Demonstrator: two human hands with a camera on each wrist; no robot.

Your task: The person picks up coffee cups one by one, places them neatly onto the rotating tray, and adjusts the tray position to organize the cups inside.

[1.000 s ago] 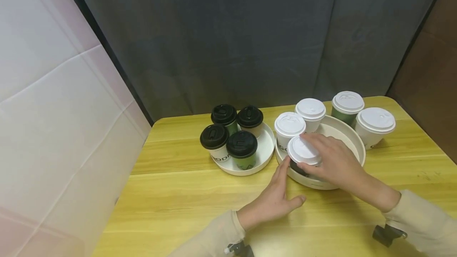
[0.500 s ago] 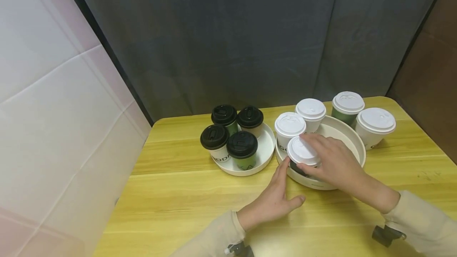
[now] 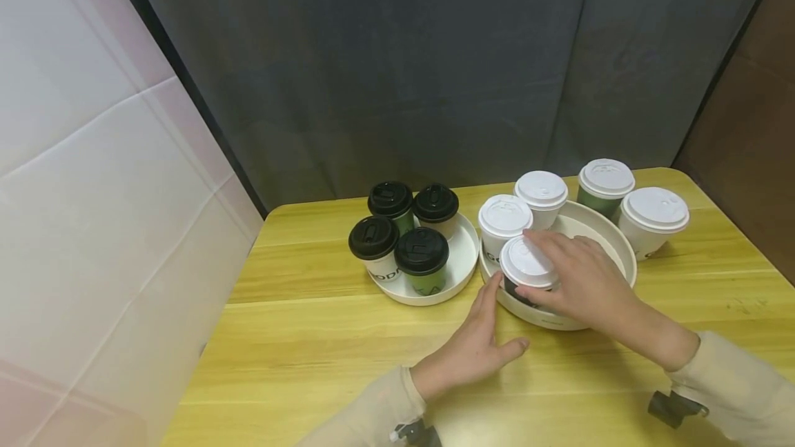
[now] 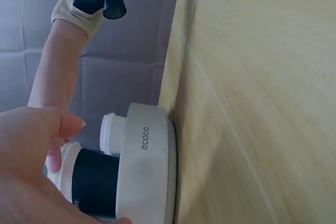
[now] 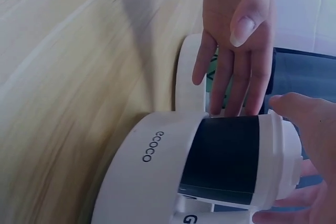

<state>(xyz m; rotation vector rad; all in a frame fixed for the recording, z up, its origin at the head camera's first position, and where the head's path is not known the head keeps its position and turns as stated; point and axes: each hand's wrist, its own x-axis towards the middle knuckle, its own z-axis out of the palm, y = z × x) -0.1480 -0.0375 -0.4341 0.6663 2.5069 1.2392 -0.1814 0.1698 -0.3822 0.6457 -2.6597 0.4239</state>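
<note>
A dark paper coffee cup (image 5: 226, 156) with a white lid (image 3: 528, 261) stands at the near left of the larger cream tray (image 3: 605, 233). My right hand (image 3: 586, 285) grips this cup at its lid, thumb on the near side and fingers over the far side. Straight-fingered, my left hand (image 3: 468, 354) is held beside the cup and the tray's near-left rim, its thumb apart. Whether its fingertips touch the rim or the cup I cannot tell. Two more white-lidded cups, a nearer one (image 3: 504, 219) and a farther one (image 3: 540, 195), stand along the tray's left side.
Left of the tray, a smaller white tray (image 3: 462, 257) bears several black-lidded cups (image 3: 422, 261). Right of the larger tray are a green cup (image 3: 599, 202) and a white cup (image 3: 649, 226), both white-lidded. A dark partition (image 3: 373, 74) rises behind the wooden table (image 3: 298, 350).
</note>
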